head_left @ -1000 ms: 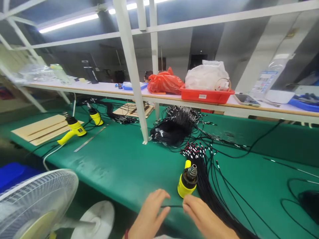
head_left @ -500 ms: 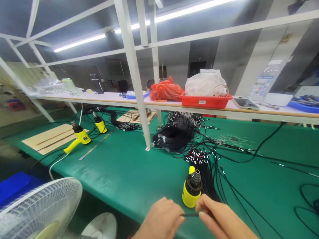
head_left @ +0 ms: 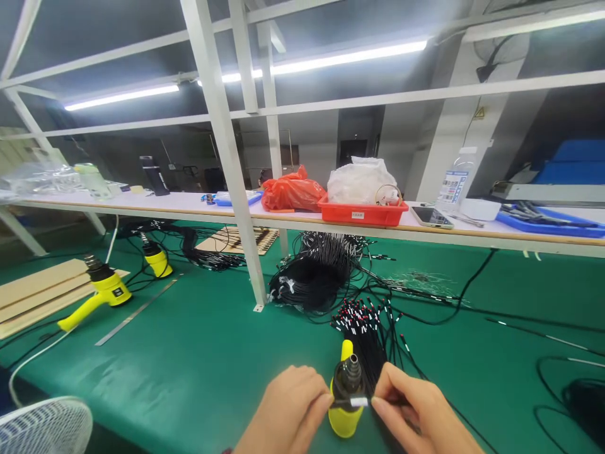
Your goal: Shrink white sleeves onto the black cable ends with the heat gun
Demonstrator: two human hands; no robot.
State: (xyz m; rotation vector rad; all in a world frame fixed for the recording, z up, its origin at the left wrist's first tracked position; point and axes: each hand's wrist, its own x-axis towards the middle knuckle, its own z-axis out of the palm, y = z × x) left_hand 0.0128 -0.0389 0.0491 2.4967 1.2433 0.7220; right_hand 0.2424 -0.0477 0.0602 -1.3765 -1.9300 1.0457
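Between my two hands runs a short stretch of black cable (head_left: pixel 341 403) with a white sleeve (head_left: pixel 359 401) near its right end. My left hand (head_left: pixel 290 407) pinches the cable on the left. On the right, my right hand (head_left: pixel 416 403) pinches it just beside the white sleeve. Directly behind the cable stands a yellow and black heat gun (head_left: pixel 347 425), its stepped metal nozzle pointing upward. A bundle of black cables with red and white ends (head_left: pixel 363 321) lies just beyond the heat gun, partly hidden by my right hand.
A thick coil of black cable (head_left: pixel 312 277) lies under the shelf (head_left: pixel 293 219) beside a white post (head_left: pixel 227 145). Two more heat guns, one nearer (head_left: pixel 111 287) and one farther (head_left: pixel 158 260), lie left by a metal ruler (head_left: pixel 137 312). A fan (head_left: pixel 47 425) stands at lower left.
My view has swung right and tilted up. The cable between my hands now shows its white sleeve, and my hands hold it in front of the heat gun.
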